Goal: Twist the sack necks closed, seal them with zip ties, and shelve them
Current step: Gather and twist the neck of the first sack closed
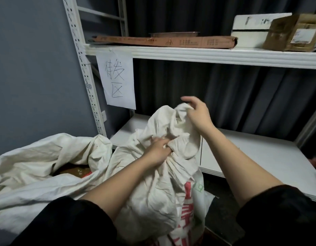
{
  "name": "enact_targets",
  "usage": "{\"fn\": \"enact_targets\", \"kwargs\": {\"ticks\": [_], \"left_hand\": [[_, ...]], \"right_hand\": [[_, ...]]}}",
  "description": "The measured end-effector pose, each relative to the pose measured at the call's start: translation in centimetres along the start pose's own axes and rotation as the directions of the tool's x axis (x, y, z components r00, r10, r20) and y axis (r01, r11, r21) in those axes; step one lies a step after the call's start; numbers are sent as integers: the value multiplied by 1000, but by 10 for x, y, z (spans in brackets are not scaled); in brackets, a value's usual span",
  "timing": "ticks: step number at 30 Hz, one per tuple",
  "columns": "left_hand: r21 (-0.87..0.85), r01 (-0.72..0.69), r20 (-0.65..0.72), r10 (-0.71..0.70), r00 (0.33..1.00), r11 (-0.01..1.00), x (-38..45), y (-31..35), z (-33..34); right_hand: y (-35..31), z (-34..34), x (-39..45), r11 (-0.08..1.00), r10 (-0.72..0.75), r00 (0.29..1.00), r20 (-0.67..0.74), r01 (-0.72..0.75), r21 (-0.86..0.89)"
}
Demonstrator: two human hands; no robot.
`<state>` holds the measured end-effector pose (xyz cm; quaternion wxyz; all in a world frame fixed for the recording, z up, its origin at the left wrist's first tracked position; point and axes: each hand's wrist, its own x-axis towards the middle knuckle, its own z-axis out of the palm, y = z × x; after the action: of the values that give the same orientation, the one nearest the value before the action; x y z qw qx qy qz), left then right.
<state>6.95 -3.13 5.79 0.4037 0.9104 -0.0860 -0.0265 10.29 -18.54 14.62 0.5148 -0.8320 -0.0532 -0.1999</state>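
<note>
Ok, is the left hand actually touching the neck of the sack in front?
Touching. The head view shows the left hand with fingers curled round the gathered neck of the sack, cloth bunching under them with no gap.

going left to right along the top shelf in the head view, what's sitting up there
flat brown carton with a metal tray lying on top of it → white box → brown cardboard box at the right edge
</note>
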Motion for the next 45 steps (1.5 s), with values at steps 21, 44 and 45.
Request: {"fn": "enact_targets", "kwargs": {"ticks": [21,44,45], "left_hand": [[-21,-172,322,170,931,985,25,54,-99],[-155,18,180,10,984,988,6,16,-124],[4,-11,185,10,983,1000,8,10,-124]], "right_hand": [[-39,-31,-3,894,-432,888,-159,445,56],[-13,-71,-3,967,-254,867,-429,212,-144],[-13,-73,-2,970,-244,859,-451,206,-132]]}}
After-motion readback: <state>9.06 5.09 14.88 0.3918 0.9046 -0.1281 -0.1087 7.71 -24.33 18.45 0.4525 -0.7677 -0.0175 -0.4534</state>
